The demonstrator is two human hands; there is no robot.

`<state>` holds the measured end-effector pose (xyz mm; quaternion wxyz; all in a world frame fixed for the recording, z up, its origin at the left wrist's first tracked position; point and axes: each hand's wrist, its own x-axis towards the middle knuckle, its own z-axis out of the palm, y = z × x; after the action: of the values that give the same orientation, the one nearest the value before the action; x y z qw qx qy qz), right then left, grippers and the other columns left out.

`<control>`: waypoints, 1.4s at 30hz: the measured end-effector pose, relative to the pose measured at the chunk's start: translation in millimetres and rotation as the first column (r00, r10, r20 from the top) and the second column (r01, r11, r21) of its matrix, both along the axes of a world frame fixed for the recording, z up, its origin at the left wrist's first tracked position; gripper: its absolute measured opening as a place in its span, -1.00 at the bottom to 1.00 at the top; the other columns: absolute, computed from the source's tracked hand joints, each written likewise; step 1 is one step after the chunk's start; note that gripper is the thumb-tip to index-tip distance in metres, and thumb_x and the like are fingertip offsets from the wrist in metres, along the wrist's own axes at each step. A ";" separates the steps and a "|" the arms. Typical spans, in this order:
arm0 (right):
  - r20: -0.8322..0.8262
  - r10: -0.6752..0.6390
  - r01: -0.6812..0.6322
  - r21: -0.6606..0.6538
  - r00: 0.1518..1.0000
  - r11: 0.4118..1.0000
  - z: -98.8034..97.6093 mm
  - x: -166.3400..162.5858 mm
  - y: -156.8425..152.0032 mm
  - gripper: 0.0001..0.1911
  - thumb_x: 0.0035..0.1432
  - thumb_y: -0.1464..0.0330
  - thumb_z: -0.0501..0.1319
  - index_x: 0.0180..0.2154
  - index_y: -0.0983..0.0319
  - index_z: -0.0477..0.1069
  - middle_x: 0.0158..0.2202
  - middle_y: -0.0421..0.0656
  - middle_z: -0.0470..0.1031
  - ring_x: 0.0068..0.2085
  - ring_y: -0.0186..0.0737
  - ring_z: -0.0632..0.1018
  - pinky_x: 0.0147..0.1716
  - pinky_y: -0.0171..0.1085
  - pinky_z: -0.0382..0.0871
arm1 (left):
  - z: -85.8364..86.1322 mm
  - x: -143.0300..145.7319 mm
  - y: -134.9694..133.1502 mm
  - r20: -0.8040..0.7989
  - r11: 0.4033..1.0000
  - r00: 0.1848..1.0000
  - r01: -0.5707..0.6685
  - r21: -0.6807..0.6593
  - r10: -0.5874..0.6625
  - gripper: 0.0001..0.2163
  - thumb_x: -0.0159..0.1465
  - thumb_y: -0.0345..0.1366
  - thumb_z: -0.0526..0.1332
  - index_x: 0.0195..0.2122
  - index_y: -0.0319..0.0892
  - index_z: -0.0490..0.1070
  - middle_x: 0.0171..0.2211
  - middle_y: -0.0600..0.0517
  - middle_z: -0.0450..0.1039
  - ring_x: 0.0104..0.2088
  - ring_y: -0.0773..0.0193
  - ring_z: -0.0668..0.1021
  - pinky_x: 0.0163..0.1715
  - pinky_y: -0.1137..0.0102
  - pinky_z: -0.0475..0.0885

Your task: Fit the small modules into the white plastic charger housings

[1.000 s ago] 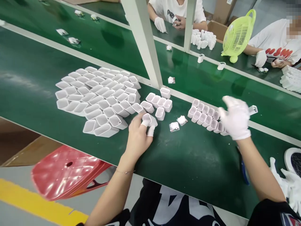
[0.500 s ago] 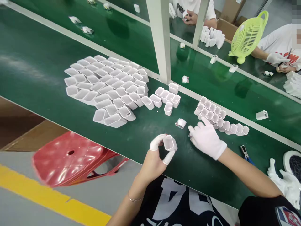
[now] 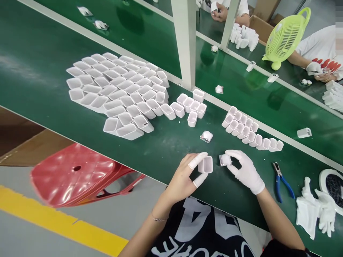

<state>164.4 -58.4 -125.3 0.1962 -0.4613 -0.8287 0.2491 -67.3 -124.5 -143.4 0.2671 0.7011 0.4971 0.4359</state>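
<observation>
My left hand (image 3: 189, 173), with white finger cots on some fingertips, grips a small white plastic housing (image 3: 205, 165) whose open end faces up toward me. Opposite it, my gloved right hand (image 3: 245, 169) pinches a small white part on a flat plate (image 3: 225, 160) between thumb and fingertips. A narrow gap separates the two pieces. A similar small white part (image 3: 206, 136) lies on the bench just beyond my hands. Farther off stand a few loose housings (image 3: 192, 119) and, to the right, a close row of more housings (image 3: 243, 132).
A large cluster of white housings (image 3: 118, 89) covers the bench's left side. Blue-handled pliers (image 3: 280, 182) and white gloves (image 3: 308, 210) lie at the right. A post (image 3: 184, 46) rises at the bench's back edge. Beyond the green conveyor are a green fan (image 3: 286, 37) and co-workers' hands.
My right hand has picked up a small white part from the bench and turned toward the housing. My left hand has shifted right with the housing.
</observation>
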 end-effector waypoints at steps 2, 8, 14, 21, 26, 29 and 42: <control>-0.060 -0.051 0.053 0.030 0.997 0.998 6.9 -0.9 -10.2 -0.67 0.15 0.38 0.16 -0.02 0.17 0.37 -0.03 -0.06 0.51 -0.01 -0.09 0.52 -0.02 -0.04 0.42 | 1.1 1.6 -1.0 -0.005 1.000 1.000 0.010 0.015 -0.010 -0.49 0.29 -0.42 0.16 0.24 -0.01 0.09 0.00 -0.08 0.42 -0.05 0.17 0.45 -0.03 0.20 0.42; 0.004 0.113 -0.107 0.360 0.994 0.927 53.0 -9.1 -32.9 -0.75 0.23 0.33 0.16 -0.04 0.13 0.30 -0.17 -0.11 0.58 -0.17 -0.14 0.58 0.03 -0.04 0.31 | 10.0 6.6 -2.0 -0.089 0.995 0.994 0.070 0.073 -0.063 -0.51 0.28 -0.42 0.19 0.22 -0.04 0.14 -0.05 -0.08 0.45 -0.04 0.12 0.42 -0.07 0.20 0.42; 0.163 0.198 -0.251 0.452 0.967 0.856 67.1 -12.7 -34.6 -0.85 0.32 0.36 0.04 -0.15 0.20 0.35 -0.20 -0.09 0.59 -0.31 -0.22 0.58 -0.02 -0.11 0.26 | 22.8 9.4 -2.2 -0.149 0.983 0.981 0.141 0.116 -0.123 -0.53 0.31 -0.41 0.16 0.23 -0.06 0.10 -0.05 -0.09 0.47 -0.06 0.10 0.42 -0.09 0.19 0.38; 0.253 0.183 -0.274 0.398 0.950 0.875 62.4 -7.9 -42.6 -0.83 0.31 0.33 0.06 -0.15 0.17 0.40 -0.17 -0.13 0.57 -0.28 -0.22 0.55 0.08 -0.07 0.14 | 24.5 11.4 -5.1 -0.169 0.976 0.977 0.153 0.152 -0.127 -0.54 0.31 -0.43 0.16 0.21 -0.11 0.12 -0.03 -0.10 0.47 -0.06 0.11 0.41 -0.10 0.20 0.36; 0.282 0.171 -0.279 0.407 0.944 0.870 64.7 -6.8 -47.2 -0.79 0.29 0.34 0.09 -0.07 0.18 0.40 -0.17 -0.13 0.56 -0.25 -0.22 0.54 0.14 -0.04 0.08 | 28.1 14.2 -5.4 -0.164 0.975 0.975 0.174 0.139 -0.151 -0.55 0.32 -0.42 0.15 0.21 -0.10 0.11 -0.02 -0.11 0.47 -0.05 0.12 0.41 -0.08 0.19 0.36; 0.289 0.168 -0.281 0.412 0.942 0.867 64.5 -6.4 -47.9 -0.78 0.26 0.37 0.12 -0.05 0.20 0.40 -0.17 -0.13 0.56 -0.24 -0.22 0.53 0.15 -0.04 0.09 | 28.3 16.4 -5.0 -0.149 0.973 0.975 0.185 0.136 -0.165 -0.56 0.32 -0.42 0.16 0.20 -0.11 0.12 -0.02 -0.11 0.47 -0.04 0.13 0.41 -0.07 0.19 0.36; -0.549 -0.347 -0.245 -0.737 0.760 0.630 34.0 -19.3 -46.6 -0.30 0.02 -0.05 0.29 0.10 0.17 0.26 -0.14 -0.11 0.46 -0.11 -0.12 0.51 -0.10 -0.10 0.43 | 13.4 34.4 -8.4 0.117 0.973 0.970 0.200 0.119 -0.214 -0.58 0.34 -0.28 0.16 0.21 0.00 0.14 -0.05 -0.10 0.47 -0.02 0.12 0.42 -0.05 0.17 0.38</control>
<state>145.2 -105.1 -91.3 0.2593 -0.4085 -0.5026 0.7164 -32.9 -132.9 -130.0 0.3051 0.7327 0.3791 0.4758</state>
